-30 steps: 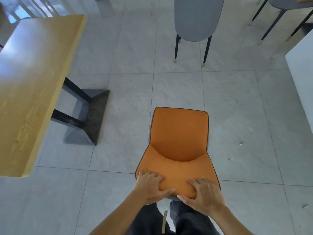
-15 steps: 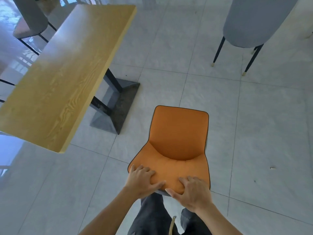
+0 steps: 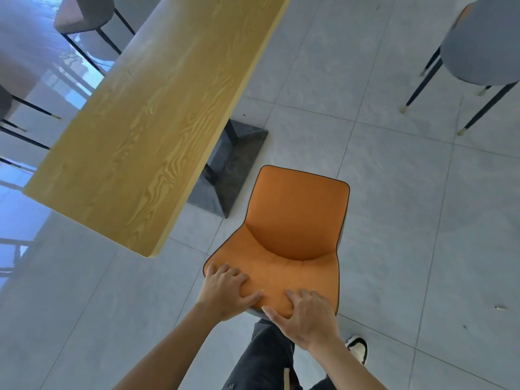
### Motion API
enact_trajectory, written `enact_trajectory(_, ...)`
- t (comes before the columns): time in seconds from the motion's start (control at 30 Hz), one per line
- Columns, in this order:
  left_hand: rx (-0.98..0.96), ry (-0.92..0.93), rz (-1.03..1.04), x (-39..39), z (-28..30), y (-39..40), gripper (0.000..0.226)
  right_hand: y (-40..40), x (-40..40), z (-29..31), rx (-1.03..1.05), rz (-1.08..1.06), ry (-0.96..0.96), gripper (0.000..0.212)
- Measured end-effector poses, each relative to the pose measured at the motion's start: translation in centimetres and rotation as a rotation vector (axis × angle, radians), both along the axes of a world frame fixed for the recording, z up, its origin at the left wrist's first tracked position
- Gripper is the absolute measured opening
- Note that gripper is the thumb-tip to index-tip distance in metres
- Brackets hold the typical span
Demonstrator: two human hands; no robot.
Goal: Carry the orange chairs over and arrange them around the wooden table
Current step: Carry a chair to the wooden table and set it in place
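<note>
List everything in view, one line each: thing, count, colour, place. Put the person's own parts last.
Orange padded chair: one, orange with dark piping, centre, held at its near edge.
Wooden table: one, yellow wood grain, left of the chair.
Table base: one, dark grey, under the table.
Grey-backed chairs: one at upper right; one at top left with orange seat.
Tiled floor: grey.
Left hand: grips the chair's near left edge.
Right hand: grips the near right edge.
Shoe: one, white and black, lower right.

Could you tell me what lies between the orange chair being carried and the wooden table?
In the head view, only grey floor tiles and the table's dark base.
</note>
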State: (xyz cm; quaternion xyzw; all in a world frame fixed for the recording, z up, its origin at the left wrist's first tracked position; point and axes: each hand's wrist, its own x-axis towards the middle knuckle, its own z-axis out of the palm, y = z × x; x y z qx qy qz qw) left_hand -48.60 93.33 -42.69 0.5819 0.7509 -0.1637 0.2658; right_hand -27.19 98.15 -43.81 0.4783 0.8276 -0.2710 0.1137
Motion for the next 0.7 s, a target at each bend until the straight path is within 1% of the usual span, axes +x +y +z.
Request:
enact_trajectory(0.33, 0.041, 0.018, 0.023, -8.6, 0.1, 0.5, 0.086, 0.8, -8.7, -0.3, 0.004, 0.024, -0.016, 0.104)
enact_trajectory(0.5, 0.050, 0.015, 0.045, -11.0, 0.1, 0.6, 0.081, 0.9, -11.1, -0.4, -0.004, 0.016, -0.012, 0.102)
enact_trajectory(0.7, 0.073, 0.019, 0.056, -12.8, 0.1, 1.1, 0.077, 1.3, -13.1, -0.4, -0.035, 0.028, -0.029, 0.107)
